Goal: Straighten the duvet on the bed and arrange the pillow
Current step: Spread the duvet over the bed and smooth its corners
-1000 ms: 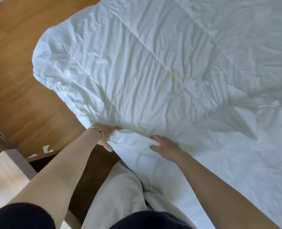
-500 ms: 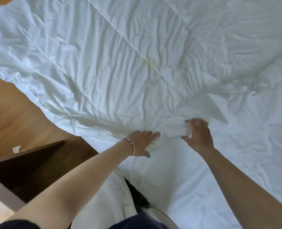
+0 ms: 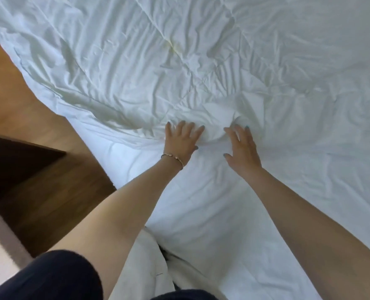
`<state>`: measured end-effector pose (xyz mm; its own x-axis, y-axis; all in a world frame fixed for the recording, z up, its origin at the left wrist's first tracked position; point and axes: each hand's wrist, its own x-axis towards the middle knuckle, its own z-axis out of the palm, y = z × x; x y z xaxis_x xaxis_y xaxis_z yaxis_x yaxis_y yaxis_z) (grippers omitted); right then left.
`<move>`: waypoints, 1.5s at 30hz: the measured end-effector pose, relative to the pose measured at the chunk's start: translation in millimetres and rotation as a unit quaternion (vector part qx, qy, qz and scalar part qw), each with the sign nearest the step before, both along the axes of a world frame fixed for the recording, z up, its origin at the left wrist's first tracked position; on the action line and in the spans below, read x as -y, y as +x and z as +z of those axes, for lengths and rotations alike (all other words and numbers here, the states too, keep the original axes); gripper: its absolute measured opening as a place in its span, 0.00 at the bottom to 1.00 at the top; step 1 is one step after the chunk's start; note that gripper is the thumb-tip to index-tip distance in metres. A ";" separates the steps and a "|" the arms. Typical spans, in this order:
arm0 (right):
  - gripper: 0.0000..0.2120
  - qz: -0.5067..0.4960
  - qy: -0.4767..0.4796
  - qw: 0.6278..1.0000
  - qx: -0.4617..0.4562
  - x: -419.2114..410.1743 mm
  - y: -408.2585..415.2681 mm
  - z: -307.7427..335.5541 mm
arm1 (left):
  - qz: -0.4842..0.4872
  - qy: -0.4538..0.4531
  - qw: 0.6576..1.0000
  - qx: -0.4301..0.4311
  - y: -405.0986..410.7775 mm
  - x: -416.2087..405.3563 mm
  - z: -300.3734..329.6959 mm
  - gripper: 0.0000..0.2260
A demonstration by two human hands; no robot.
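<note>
Across most of the view, the wrinkled white quilted duvet point(image 3: 136, 61) covers the far part of the bed, its near edge bunched into a puffy fold right in front of the hands. Closer in, the flat white bed sheet point(image 3: 201, 202) lies bare. Off to the left there's a wooden floor point(image 3: 17, 109) and a dark brown wooden cabinet point(image 3: 39, 180). Both hands lie flat with fingers spread, grip apart, nothing clamped: left hand point(image 3: 183, 139) touching the duvet's edge, right hand point(image 3: 242, 146) just beside the fold. A thin metal bracelet point(image 3: 172, 157) sits on the left wrist.
</note>
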<state>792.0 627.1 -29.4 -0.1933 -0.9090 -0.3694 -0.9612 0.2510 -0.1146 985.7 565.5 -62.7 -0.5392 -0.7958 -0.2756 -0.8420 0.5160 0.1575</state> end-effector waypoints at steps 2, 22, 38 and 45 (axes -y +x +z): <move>0.44 0.018 0.039 0.999 -0.021 0.9 -5.7 -0.1 | 0.023 0.006 1.000 0.003 -5.9 -2.3 0.7 0.26; 0.32 0.058 -0.005 0.980 -0.192 152.3 -53.7 -46.1 | 0.097 0.174 0.968 -0.155 4.7 115.6 -32.5 0.37; 0.25 -0.083 0.409 0.894 0.161 -143.0 12.9 -23.1 | -0.038 0.442 0.895 0.036 78.1 -88.6 -18.7 0.38; 0.23 -0.187 0.333 0.894 0.233 -187.4 53.5 -26.7 | -0.085 0.437 0.889 0.105 77.7 -71.9 -20.2 0.34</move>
